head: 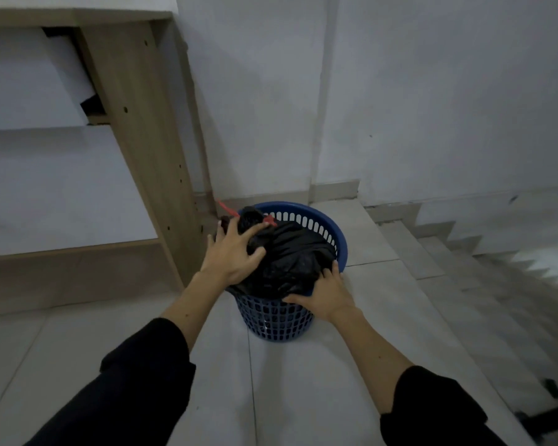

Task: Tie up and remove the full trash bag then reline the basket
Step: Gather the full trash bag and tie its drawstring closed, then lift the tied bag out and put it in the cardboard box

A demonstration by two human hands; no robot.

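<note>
A blue perforated plastic basket [306, 217] stands on the tiled floor, tilted toward me. A full black trash bag [295, 252] bulges out of its top, with red drawstring ends [227, 208] sticking out at the far left. My left hand [231, 252] lies spread on the bag's left side, fingers curling round a bunched part of the plastic. My right hand [322, 292] presses flat against the near right rim of the basket and the bag's edge, fingers straight. Both forearms wear dark sleeves.
A wooden cabinet [132, 123] with white panels stands close on the left of the basket. White walls rise behind. A staircase [464, 252] drops away on the right, its top step beside the basket. Pale floor tiles lie in front of me.
</note>
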